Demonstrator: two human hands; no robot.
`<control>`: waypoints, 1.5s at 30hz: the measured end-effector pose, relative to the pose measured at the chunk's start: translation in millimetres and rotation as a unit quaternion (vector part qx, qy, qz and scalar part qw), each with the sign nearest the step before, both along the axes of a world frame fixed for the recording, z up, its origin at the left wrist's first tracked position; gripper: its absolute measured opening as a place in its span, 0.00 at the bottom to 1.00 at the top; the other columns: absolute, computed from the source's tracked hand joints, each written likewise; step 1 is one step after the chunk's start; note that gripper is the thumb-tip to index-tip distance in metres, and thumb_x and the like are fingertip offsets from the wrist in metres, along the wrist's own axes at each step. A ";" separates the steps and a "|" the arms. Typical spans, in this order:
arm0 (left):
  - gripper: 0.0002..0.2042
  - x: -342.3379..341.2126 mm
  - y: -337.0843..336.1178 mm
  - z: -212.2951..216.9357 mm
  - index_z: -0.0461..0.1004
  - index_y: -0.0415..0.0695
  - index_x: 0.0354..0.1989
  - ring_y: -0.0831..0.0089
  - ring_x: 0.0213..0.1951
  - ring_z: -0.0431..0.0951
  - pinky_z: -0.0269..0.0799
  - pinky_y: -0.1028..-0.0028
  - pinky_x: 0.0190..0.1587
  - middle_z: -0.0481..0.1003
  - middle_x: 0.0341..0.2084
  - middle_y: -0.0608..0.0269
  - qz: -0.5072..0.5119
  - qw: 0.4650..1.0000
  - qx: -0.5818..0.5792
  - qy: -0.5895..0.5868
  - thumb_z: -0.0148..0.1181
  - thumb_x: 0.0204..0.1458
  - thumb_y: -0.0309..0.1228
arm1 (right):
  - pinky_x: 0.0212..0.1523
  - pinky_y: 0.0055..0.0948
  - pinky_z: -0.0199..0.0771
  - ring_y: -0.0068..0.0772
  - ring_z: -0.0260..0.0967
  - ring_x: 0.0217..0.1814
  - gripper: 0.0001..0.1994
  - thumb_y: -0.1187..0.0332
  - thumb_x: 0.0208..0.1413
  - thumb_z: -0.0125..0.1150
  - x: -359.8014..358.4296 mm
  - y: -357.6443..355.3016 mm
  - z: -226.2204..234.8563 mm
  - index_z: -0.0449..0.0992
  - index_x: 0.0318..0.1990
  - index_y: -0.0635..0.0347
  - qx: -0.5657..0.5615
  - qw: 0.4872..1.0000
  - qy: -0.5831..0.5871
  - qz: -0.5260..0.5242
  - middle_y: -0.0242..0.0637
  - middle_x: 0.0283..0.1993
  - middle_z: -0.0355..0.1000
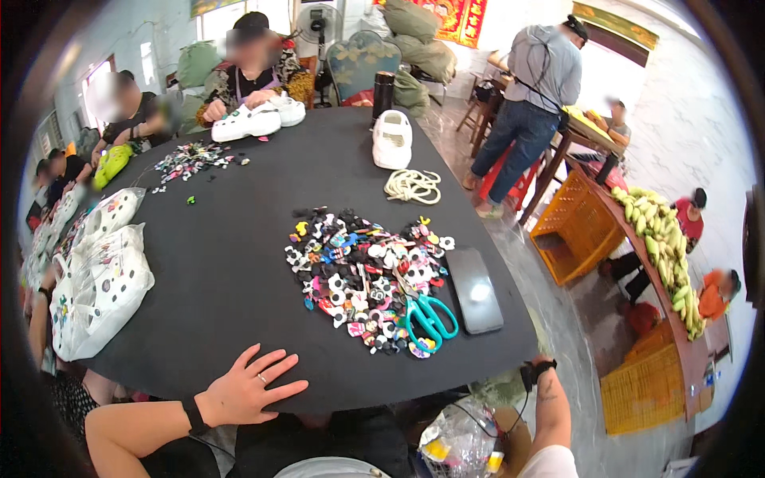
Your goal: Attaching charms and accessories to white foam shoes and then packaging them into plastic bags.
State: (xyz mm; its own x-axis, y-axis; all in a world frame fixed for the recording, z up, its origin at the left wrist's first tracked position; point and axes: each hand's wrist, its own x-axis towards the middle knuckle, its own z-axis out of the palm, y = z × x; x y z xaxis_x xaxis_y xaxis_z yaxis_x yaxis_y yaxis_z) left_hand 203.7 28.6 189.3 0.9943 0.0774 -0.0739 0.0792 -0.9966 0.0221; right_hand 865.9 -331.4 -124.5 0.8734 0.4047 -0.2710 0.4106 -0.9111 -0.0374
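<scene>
White shoes (103,295): rubbery, dotted with round holes, in thin crinkled clear plastic along the table's left side.
Green shoe (113,165): bright, rounded, at the far left edge.
Far charms (195,162): a loose, many-coloured scatter of little flat shapes.
Left hand (249,390): palm down on the smooth black table (215,271), fingers spread, ring on one; nearest to the main heap.
Charms (362,275): small moulded pieces, black, white, pink, red and blue, heaped right of the table's middle.
Single shoe (392,142): white, chunky, just in front of a dark cylindrical bottle (383,94).
Cord (413,186): cream, soft, coiled, behind the heap.
Scissors (431,323): teal loop handles, lying over the heap's near right edge and covering some pieces.
Phone (476,291): flat, dark, glossy, beside the scissors.
Right hand (543,359): mostly hidden at the table's right corner; cannot tell how its fingers stand.
Bananas (660,239): yellow-green, piled along a counter.
</scene>
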 end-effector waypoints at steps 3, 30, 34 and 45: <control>0.40 1.1 -0.1 0.5 0.66 0.63 0.63 0.55 0.67 0.57 0.52 0.45 0.66 0.56 0.67 0.55 -0.005 1.000 -0.010 -0.008 0.74 0.35 0.44 | 0.54 0.44 0.72 0.47 0.72 0.58 0.23 0.58 0.46 0.64 -4.6 -2.4 25.3 0.78 0.49 0.58 0.005 0.999 0.008 0.042 0.49 0.54 0.74; 0.41 1.9 -2.0 -7.9 0.68 0.61 0.60 0.54 0.66 0.59 0.52 0.44 0.66 0.59 0.66 0.54 0.024 0.998 -0.018 -0.059 0.74 0.28 0.36 | 0.44 0.39 0.54 0.42 0.57 0.36 0.12 0.60 0.43 0.56 -175.7 -80.2 77.8 0.64 0.27 0.58 0.569 0.789 0.159 -0.170 0.40 0.31 0.59; 0.40 3.2 -2.7 -5.2 0.68 0.60 0.60 0.52 0.65 0.59 0.51 0.43 0.66 0.59 0.65 0.52 0.027 0.998 -0.023 -0.055 0.74 0.29 0.35 | 0.42 0.37 0.52 0.40 0.55 0.32 0.12 0.60 0.41 0.56 -233.8 -92.7 167.8 0.63 0.23 0.58 0.669 0.725 0.121 -0.110 0.38 0.27 0.57; 0.41 -3.7 -5.6 1.2 0.63 0.55 0.64 0.53 0.67 0.56 0.50 0.47 0.67 0.58 0.66 0.51 0.001 0.996 -0.035 -0.081 0.73 0.36 0.35 | 0.36 0.34 0.45 0.34 0.49 0.20 0.15 0.62 0.34 0.57 -338.1 38.4 449.9 0.59 0.10 0.57 0.549 0.633 0.029 0.545 0.32 0.17 0.51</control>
